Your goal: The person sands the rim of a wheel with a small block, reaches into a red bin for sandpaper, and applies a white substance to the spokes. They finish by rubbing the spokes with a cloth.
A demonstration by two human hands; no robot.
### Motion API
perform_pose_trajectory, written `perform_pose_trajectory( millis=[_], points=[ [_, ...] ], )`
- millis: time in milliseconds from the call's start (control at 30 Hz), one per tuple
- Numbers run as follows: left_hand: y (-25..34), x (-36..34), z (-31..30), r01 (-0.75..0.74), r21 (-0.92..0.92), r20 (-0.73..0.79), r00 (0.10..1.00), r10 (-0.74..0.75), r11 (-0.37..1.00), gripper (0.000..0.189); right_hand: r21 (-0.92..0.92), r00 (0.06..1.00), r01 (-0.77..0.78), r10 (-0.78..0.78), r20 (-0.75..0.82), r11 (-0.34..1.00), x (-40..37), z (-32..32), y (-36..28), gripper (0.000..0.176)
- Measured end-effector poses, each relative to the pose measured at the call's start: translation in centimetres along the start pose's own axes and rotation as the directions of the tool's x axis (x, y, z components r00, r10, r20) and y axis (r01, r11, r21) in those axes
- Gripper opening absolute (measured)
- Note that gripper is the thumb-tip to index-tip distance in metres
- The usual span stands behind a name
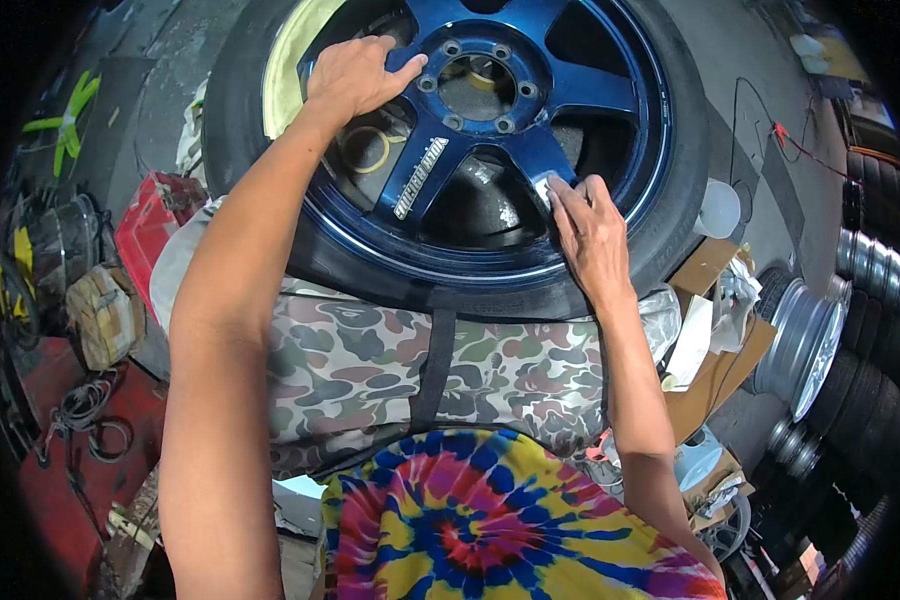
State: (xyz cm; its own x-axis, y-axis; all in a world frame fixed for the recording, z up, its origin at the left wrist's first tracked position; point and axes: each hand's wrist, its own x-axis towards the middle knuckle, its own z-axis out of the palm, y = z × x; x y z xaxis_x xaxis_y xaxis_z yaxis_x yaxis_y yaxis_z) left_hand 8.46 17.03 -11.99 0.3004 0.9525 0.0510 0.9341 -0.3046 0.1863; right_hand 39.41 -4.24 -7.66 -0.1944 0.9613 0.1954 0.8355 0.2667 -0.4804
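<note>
A blue six-spoke wheel [590, 86] with a black tyre [678, 150] lies in front of me. My left hand [362, 75] rests on an upper left spoke, fingers apart and holding nothing. Pale yellow masking tape [292, 60] covers part of the rim beside it. My right hand [592, 225] presses a small whitish piece [544, 190] against the lower right spoke, its fingers bent together. White lettering [420, 178] marks the lower left spoke. Through the openings, a ring of tape [365, 150] shows beneath the wheel.
A camouflage cloth bundle [360, 365] lies below the tyre. On the left are a red box [150, 220] and coiled cable [90, 415]. Cardboard [715, 385], a white cup [718, 208], a silver wheel [798, 345] and stacked tyres [860, 400] stand on the right.
</note>
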Motion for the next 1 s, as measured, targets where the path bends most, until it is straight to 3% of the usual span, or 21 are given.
perform_pose_trajectory(
  millis=[433, 600, 700, 1000],
  points=[
    [0.0, -0.1, 0.2, -0.013, 0.001, -0.034, 0.999, 0.013, 1.000, 0.071, 0.029, 1.000, -0.017, 0.017, 0.023, 0.999, -1.1, -0.9, -1.0, 0.025],
    [-0.2, 0.1, 0.1, -0.014, 0.006, 0.005, 1.000, 0.014, 1.000, 0.072, 0.028, 0.999, 0.032, -0.032, 0.007, 0.999, -1.4, -1.8, -0.9, 0.011],
    [-0.2, 0.0, 0.3, -0.030, 0.002, -0.039, 0.999, 0.030, 1.000, 0.072, -0.043, 0.999, 0.028, -0.029, -0.014, 0.999, -1.4, -1.1, -0.4, 0.016],
    [-0.1, 0.0, 0.1, -0.019, -0.002, -0.024, 1.000, 0.019, 1.000, 0.072, 0.000, 0.997, -0.072, 0.072, 0.015, 0.997, -2.2, -0.8, -1.4, 0.026]
  ],
)
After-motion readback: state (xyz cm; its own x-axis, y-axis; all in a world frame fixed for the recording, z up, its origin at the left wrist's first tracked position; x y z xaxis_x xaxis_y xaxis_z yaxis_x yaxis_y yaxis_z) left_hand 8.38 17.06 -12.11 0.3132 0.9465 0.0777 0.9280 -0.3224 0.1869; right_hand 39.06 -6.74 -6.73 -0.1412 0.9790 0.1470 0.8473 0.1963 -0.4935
